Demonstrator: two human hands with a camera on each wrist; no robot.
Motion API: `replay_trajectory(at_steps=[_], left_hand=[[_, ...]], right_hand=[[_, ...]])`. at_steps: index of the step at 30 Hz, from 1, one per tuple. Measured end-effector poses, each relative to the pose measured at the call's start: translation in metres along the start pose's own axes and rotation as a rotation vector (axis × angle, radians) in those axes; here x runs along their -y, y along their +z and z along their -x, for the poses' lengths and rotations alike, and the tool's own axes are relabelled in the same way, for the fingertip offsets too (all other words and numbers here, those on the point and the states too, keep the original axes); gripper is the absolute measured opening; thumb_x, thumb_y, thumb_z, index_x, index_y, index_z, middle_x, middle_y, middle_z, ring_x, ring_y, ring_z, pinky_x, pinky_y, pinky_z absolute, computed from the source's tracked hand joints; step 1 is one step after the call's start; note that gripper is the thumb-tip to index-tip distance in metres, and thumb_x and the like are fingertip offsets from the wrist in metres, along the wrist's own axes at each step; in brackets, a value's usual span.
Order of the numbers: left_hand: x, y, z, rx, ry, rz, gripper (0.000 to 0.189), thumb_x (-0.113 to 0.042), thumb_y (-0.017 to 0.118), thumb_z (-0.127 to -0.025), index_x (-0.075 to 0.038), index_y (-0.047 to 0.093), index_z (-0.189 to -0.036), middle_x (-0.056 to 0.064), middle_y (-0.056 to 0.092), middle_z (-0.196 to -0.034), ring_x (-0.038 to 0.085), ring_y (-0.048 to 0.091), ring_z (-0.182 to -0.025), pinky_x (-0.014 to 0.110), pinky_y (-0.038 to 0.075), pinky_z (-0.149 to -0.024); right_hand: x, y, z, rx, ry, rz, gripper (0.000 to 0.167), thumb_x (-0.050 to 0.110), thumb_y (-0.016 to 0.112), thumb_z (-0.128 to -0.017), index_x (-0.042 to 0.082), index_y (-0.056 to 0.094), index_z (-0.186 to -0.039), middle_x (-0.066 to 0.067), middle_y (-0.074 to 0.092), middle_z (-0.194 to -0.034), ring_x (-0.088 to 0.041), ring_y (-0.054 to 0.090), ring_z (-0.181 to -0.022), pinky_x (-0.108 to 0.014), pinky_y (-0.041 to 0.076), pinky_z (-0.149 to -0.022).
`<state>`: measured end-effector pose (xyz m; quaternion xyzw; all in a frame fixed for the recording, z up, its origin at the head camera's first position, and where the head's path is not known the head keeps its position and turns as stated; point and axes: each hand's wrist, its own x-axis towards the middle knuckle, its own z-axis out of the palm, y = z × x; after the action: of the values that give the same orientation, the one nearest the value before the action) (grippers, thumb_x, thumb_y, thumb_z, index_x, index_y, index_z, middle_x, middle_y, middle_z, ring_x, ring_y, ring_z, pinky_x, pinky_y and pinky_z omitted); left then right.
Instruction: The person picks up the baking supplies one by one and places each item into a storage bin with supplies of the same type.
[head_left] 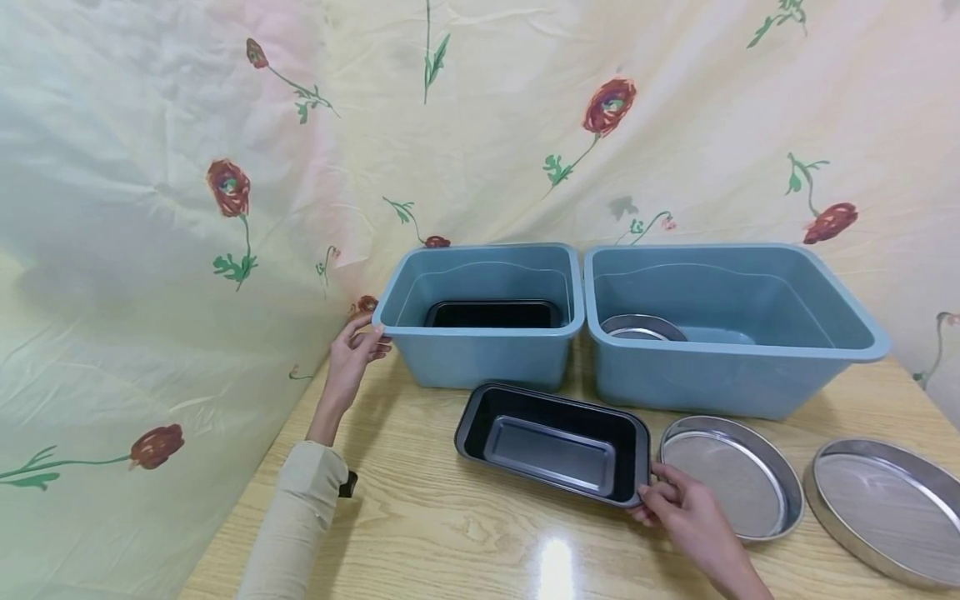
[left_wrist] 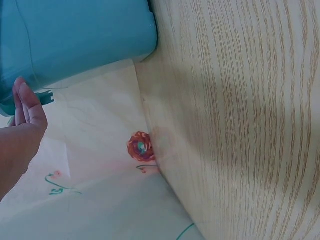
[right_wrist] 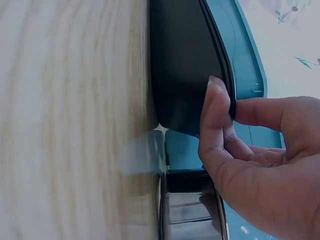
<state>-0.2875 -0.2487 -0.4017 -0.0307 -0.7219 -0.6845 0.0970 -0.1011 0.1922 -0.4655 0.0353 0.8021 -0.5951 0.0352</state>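
Flowered cloth (head_left: 487, 125) backed the wooden table (head_left: 420, 508). Near its left edge, the left hand (head_left: 354, 354) gripped a blue bin (head_left: 480, 332) by the rim; fingers of the right hand (head_left: 686, 512) pinched a black pan (head_left: 551, 452) just in front.

Head view forward-down — wrist views close, sideways — table (head_left: 420, 508) shared.

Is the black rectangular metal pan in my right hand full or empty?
Empty: in the head view, the pan shows bare floor inside.
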Motion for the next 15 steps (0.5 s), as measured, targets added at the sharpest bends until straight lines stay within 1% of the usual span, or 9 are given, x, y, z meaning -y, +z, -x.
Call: replay_trajectory(at_steps=[2, 4, 9, 11, 15], left_hand=[[0.0000, -0.0001, -0.0001, 0.000, 0.002, 0.004, 0.042, -0.015, 0.060, -0.107, 0.006, 0.050, -0.141, -0.003, 0.072, -0.089, 0.011, 0.069, -0.080, 0.031, 0.059, -0.086], [0.0001, 0.0000, -0.0002, 0.002, 0.005, 0.009, 0.041, -0.015, 0.060, -0.107, 0.006, 0.050, -0.141, 0.001, 0.072, -0.091, 0.010, 0.069, -0.080, 0.028, 0.059, -0.084], [0.0013, 0.0005, -0.0013, -0.004, 0.010, 0.019, 0.040, -0.013, 0.061, -0.106, 0.006, 0.051, -0.140, 0.016, 0.072, -0.099, 0.011, 0.069, -0.078, 0.025, 0.058, -0.080], [0.0016, 0.0007, -0.0016, -0.008, 0.008, 0.019, 0.040, -0.013, 0.061, -0.106, 0.006, 0.052, -0.140, 0.018, 0.072, -0.099, 0.011, 0.069, -0.078, 0.026, 0.058, -0.080], [0.0008, 0.0005, -0.0008, -0.006, 0.006, 0.014, 0.040, -0.014, 0.061, -0.106, 0.006, 0.051, -0.140, 0.017, 0.072, -0.100, 0.011, 0.069, -0.079, 0.028, 0.059, -0.082]], right_hand=[[0.0001, 0.0002, 0.0003, -0.019, -0.007, -0.006, 0.050, -0.013, 0.055, -0.099, -0.030, 0.032, -0.139, -0.019, 0.072, -0.087, -0.013, 0.068, -0.070, -0.025, 0.060, -0.068], [0.0005, 0.0000, 0.0004, -0.035, -0.010, -0.007, 0.049, -0.013, 0.054, -0.099, -0.029, 0.033, -0.140, -0.019, 0.072, -0.088, -0.012, 0.067, -0.070, -0.025, 0.060, -0.068], [0.0010, -0.0010, -0.0001, -0.061, -0.025, -0.023, 0.048, -0.013, 0.053, -0.100, -0.027, 0.033, -0.141, -0.020, 0.072, -0.091, -0.010, 0.067, -0.072, -0.024, 0.059, -0.067], [0.0007, -0.0012, 0.0001, -0.072, -0.039, -0.044, 0.046, -0.014, 0.052, -0.100, -0.027, 0.034, -0.141, -0.021, 0.072, -0.091, -0.010, 0.067, -0.072, -0.024, 0.059, -0.067], [-0.0009, -0.0011, 0.0005, -0.097, -0.065, -0.090, 0.044, -0.016, 0.051, -0.098, -0.027, 0.037, -0.138, -0.018, 0.072, -0.088, -0.009, 0.066, -0.070, -0.023, 0.059, -0.065]])
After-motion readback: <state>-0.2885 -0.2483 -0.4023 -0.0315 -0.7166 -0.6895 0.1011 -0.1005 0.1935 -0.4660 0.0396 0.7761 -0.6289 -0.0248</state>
